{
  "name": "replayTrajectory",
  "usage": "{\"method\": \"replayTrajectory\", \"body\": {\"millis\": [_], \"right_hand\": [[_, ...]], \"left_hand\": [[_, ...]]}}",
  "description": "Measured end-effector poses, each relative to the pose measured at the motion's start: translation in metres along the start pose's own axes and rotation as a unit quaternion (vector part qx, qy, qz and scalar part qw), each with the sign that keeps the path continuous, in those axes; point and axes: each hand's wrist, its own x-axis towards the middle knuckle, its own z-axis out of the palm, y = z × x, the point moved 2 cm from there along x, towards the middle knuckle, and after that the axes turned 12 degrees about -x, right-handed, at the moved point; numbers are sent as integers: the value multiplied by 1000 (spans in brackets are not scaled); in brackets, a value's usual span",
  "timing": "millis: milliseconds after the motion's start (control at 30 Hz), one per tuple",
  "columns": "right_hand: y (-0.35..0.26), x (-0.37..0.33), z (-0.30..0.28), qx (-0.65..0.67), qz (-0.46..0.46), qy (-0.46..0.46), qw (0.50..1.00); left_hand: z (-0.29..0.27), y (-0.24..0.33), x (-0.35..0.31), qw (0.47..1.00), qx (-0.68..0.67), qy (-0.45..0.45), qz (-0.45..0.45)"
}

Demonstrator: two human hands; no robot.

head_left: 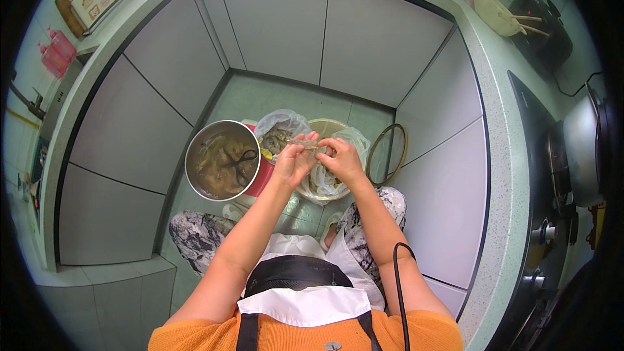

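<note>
My left hand (294, 159) and right hand (340, 161) both pinch one shrimp (307, 144), fingers closed. I'd judge it best to peel gently over the plastic bag (281, 131).

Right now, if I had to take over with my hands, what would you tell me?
Left hand and right hand: both pinch one small shrimp, held above the floor.
Below them: a plastic bag of shrimp and a bag-lined bowl.
Left of those: a metal bowl of murky liquid with scissors in it.
Done: cannot tell how many.
Left: this shrimp, and those in the bag.
</note>
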Motion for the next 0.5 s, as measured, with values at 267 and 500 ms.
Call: {"method": "replayTrajectory", "body": {"millis": [267,500], "right_hand": [[5,1,5,32,21,3,999],[5,-1,-6,-103,75,-34,991]], "left_hand": [[9,-5,-5,994,105,0,19],[3,3,-6,979,195,12,53]]}}
